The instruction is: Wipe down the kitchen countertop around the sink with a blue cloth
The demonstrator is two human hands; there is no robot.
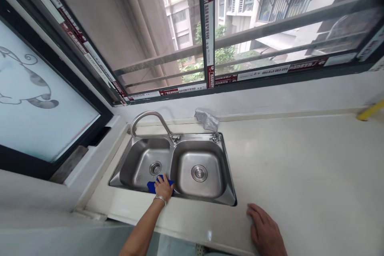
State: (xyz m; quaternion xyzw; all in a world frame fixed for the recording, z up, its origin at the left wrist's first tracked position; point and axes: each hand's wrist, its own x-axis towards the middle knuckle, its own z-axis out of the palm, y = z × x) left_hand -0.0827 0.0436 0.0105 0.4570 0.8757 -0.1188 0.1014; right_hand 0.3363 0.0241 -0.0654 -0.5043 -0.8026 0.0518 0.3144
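My left hand [163, 188], with a bracelet at the wrist, presses a blue cloth [151, 187] against the front edge of the double steel sink [204, 199]. The cloth spreads out on both sides of my fingers. Behind the hand lies the left basin with its drain [155, 168]; the right basin and its drain [199, 173] are beside it. My right hand [266, 230] rests on the pale countertop [288, 176], to the right of the sink's front corner. Its fingers are loosely bent with the thumb apart, and nothing shows in them.
A curved faucet [151, 114] arches over the back of the left basin. Crumpled silvery material [207, 120] sits behind the right basin. A yellow object [370, 111] stands at the far right. A dark-framed window [210, 28] rises behind the counter, and a frosted pane [39, 100] stands left.
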